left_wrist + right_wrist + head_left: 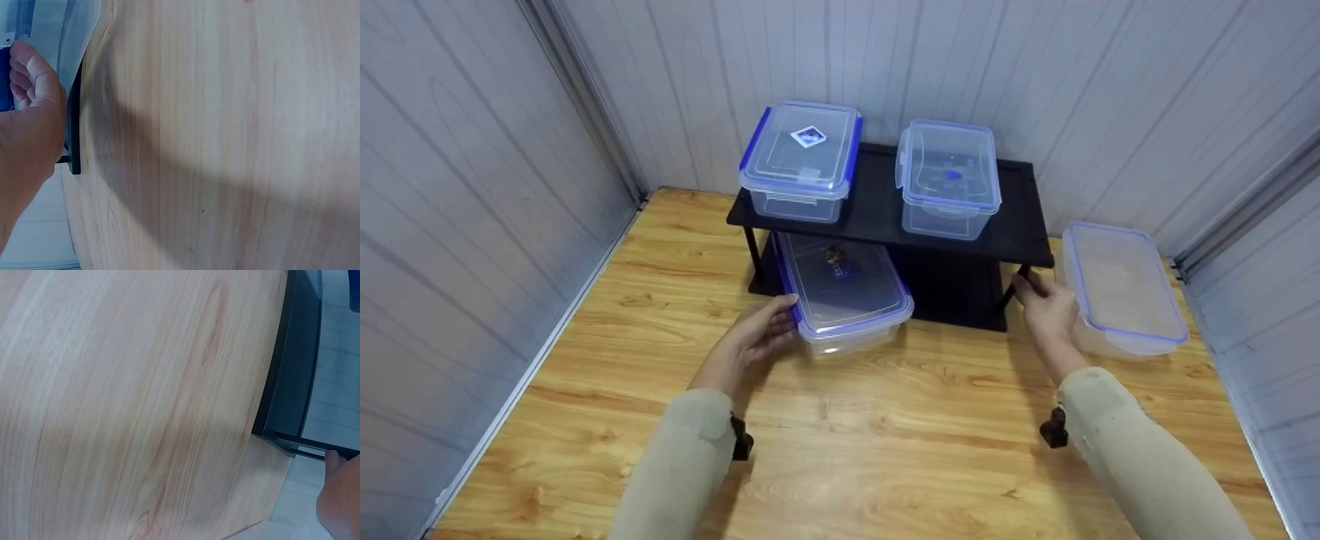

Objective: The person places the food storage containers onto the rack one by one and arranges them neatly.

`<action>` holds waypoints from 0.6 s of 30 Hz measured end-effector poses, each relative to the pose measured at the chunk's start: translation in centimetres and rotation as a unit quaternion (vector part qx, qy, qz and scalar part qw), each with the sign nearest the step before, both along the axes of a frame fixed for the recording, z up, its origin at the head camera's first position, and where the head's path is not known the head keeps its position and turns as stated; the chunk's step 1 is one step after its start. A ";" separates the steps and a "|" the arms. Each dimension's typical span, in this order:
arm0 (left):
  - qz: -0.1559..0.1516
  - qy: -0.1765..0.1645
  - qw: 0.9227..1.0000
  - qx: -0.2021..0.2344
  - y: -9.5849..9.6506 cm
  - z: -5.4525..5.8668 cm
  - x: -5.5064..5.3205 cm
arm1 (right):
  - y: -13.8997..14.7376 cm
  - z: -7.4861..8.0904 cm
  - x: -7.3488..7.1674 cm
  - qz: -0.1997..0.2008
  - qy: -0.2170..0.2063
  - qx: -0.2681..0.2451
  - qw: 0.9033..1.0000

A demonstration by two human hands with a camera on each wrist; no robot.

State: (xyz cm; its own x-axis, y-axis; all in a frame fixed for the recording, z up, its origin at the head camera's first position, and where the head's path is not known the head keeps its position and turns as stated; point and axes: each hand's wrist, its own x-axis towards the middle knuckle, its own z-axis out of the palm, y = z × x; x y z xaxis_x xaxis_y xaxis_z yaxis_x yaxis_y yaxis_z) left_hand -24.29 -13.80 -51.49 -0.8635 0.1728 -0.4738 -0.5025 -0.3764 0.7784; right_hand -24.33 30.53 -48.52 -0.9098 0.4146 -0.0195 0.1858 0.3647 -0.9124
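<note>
A two-tier black shelf rack (877,187) stands against the back wall. On its lower tier sits a clear plastic food container (851,289) with blue side clips, its front end sticking out past the shelf edge. My left hand (761,330) holds that container by its left side, thumb at the lid edge and the other fingers lower; the blue clip (5,79) shows beside the fingers in the left wrist view. At the rack's front right corner, my right hand (1048,307) grips the black post (1011,292); some fingertips are hidden.
Two lidded clear containers stand on the top tier, a blue-clipped one (802,161) at left and a smaller one (949,180) at right. Another container with a blue rim (1129,285) lies on the wooden floor (840,442) right of the rack. Panelled walls (457,187) enclose three sides.
</note>
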 end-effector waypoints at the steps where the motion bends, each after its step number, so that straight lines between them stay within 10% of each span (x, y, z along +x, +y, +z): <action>1: -0.003 0.000 1.000 0.000 0.0 0.0 0.0 | 0.0 0.0 0.0 0.001 0.001 -0.001 1.000; 18: 0.024 -0.028 0.999 -0.023 1.2 1.7 4.1 | 0.1 0.1 0.2 0.011 -0.007 0.001 1.000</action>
State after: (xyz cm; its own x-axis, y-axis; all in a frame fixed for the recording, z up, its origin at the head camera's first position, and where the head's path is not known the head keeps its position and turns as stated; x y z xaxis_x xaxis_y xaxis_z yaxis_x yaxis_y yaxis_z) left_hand -20.23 -12.55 -49.76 -0.8417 0.1082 -0.5290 -0.5286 -0.3651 0.7664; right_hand -24.13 30.59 -48.44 -0.9184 0.3943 -0.0317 0.1905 0.3708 -0.9090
